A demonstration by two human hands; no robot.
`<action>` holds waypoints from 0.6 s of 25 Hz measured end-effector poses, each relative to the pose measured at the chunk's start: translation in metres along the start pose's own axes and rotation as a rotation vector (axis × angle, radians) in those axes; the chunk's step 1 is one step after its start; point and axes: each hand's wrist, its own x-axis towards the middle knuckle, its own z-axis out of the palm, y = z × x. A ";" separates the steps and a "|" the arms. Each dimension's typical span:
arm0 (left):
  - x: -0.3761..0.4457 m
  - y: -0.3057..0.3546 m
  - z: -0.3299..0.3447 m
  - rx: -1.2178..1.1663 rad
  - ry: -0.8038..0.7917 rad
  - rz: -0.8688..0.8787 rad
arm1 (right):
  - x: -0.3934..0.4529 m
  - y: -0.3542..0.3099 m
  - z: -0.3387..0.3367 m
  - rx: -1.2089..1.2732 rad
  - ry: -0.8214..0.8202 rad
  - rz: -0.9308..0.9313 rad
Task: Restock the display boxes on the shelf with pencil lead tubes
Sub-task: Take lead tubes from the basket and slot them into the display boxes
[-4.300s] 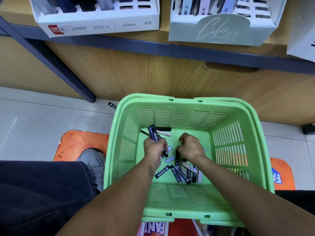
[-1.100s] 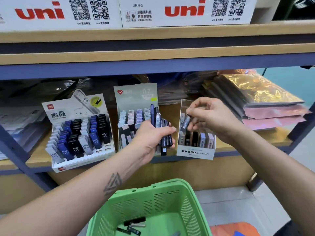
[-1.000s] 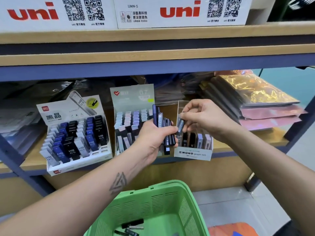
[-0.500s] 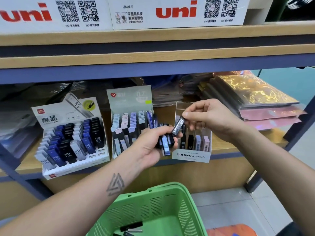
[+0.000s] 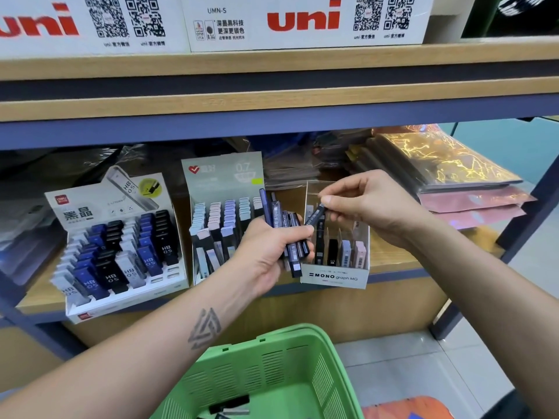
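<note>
My left hand (image 5: pixel 266 252) grips a bundle of dark lead tubes (image 5: pixel 287 228) in front of the lower shelf. My right hand (image 5: pixel 369 204) pinches the top end of a single dark tube (image 5: pixel 314 219), tilted, whose lower end touches my left fingers just above the clear MONO display box (image 5: pixel 335 276). That box holds several upright tubes. To its left stand a grey 0.7 display box (image 5: pixel 223 176) with pastel tubes and a white HB 0.5 display box (image 5: pixel 127 300) with blue, black and grey tubes.
A green basket (image 5: pixel 290 352) sits below my hands with a few tubes in its bottom. White uni cartons (image 5: pixel 302 22) fill the upper shelf. Shiny wrapped packs (image 5: pixel 447 176) are stacked at the right of the lower shelf. A blue shelf post (image 5: pixel 514 237) stands at the right.
I came up from the basket with a bundle of tubes. In the last second my right hand has held one tube by the MONO box, and the bundle has turned upright again.
</note>
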 end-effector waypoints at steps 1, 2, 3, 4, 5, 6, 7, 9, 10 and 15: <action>0.000 0.000 0.001 -0.009 0.015 0.008 | 0.002 -0.001 0.000 -0.034 0.042 -0.020; 0.000 0.000 0.001 -0.021 0.027 0.008 | 0.004 -0.002 -0.002 -0.072 0.097 -0.042; 0.000 0.000 0.001 -0.029 0.039 0.001 | 0.005 -0.004 -0.006 -0.130 0.157 -0.067; 0.000 0.000 0.000 -0.032 0.047 -0.010 | 0.007 -0.004 -0.010 -0.213 0.214 -0.091; -0.001 -0.001 -0.001 -0.033 0.048 -0.024 | 0.008 -0.002 -0.012 -0.313 0.257 -0.108; -0.002 -0.001 -0.002 -0.036 0.045 -0.037 | 0.009 0.000 -0.012 -0.417 0.280 -0.117; -0.003 -0.002 -0.003 -0.043 0.039 -0.051 | 0.010 0.004 -0.010 -0.513 0.287 -0.123; -0.005 -0.003 -0.005 -0.058 0.029 -0.074 | 0.013 0.013 -0.003 -0.662 0.278 -0.136; -0.005 -0.004 -0.006 -0.061 0.027 -0.081 | 0.014 0.017 0.000 -0.705 0.278 -0.147; -0.006 -0.004 -0.011 -0.049 0.026 -0.083 | 0.019 0.026 0.007 -0.779 0.307 -0.188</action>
